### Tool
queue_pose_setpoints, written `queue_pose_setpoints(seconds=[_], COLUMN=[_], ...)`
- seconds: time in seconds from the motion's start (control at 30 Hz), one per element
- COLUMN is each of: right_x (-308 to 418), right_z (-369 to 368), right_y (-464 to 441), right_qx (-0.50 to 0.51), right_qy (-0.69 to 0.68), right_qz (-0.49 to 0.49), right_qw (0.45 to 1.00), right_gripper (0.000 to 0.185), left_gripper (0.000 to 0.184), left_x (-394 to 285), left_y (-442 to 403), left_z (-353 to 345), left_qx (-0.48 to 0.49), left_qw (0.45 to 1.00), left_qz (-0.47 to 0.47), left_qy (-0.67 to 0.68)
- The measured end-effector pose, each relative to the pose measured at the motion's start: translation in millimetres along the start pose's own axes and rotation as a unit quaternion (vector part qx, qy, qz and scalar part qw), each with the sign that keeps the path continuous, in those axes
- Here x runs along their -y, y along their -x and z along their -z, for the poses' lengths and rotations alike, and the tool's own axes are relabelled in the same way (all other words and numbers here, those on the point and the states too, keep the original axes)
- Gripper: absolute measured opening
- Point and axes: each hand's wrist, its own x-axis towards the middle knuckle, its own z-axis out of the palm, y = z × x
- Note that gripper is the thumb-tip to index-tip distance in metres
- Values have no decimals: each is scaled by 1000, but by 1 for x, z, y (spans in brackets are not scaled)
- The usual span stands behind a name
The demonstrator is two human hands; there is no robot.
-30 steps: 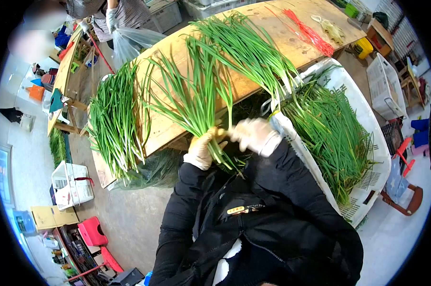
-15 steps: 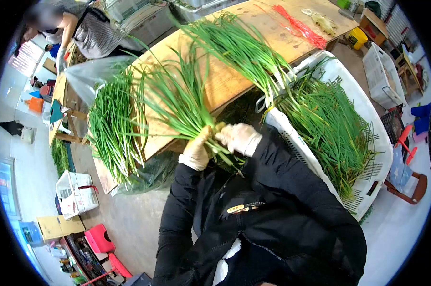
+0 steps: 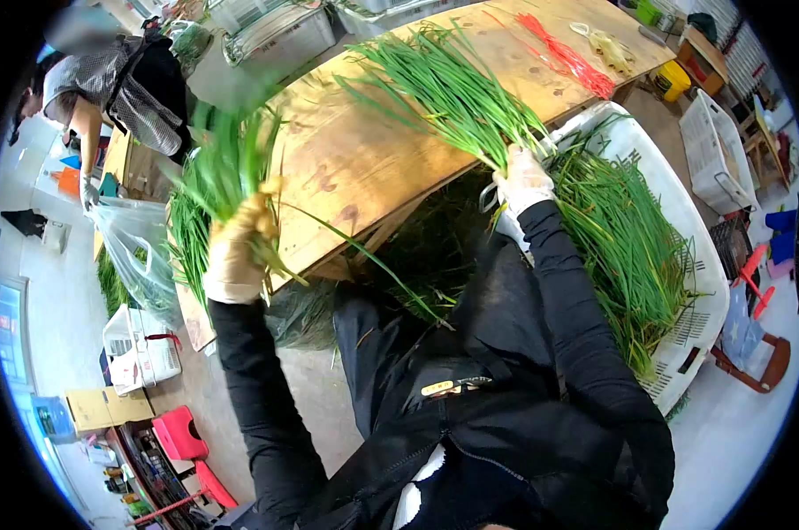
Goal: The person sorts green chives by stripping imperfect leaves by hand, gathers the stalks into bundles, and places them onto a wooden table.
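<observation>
My gloved left hand [image 3: 239, 247] is closed round a bunch of garlic chives [image 3: 232, 163], held over the left end of the wooden table; its leaves are smeared by motion. Behind that bunch, another pile of chives [image 3: 187, 234] is partly hidden. My gloved right hand [image 3: 525, 179] grips the pale stalk ends of the chive pile [image 3: 452, 93] lying across the table's right side. Just below that hand, loose chives [image 3: 616, 238] fill much of a white plastic crate [image 3: 713, 300]. One long stray leaf [image 3: 373, 258] hangs between my arms.
The wooden table [image 3: 329, 181] curves ahead of me, with red ties [image 3: 567, 57] and pale gloves [image 3: 607, 49] at its far right. At the left, a co-worker [image 3: 139, 88] bends over a clear plastic bag [image 3: 139, 252]. White crates [image 3: 280, 40] stand behind the table.
My left hand has carried its bunch left and away from my body. My right hand has left that bunch and moved right onto the pile's stalk ends. The co-worker's bag has moved lower.
</observation>
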Motion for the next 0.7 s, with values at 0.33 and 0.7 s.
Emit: queue_pose_setpoints(seconds=[0.33, 0.7], right_x=[75, 112], right_z=[58, -138], right_y=[35, 166], right_qx=[35, 506], right_qy=[-161, 134], right_qz=[123, 256], right_qw=[979, 812], right_gripper=[42, 24], left_gripper=[22, 29], left_x=[77, 101], left_y=[-10, 25], left_z=[93, 86], left_qx=[-47, -141], left_qw=[986, 985], left_qz=[129, 94], left_qy=[98, 15])
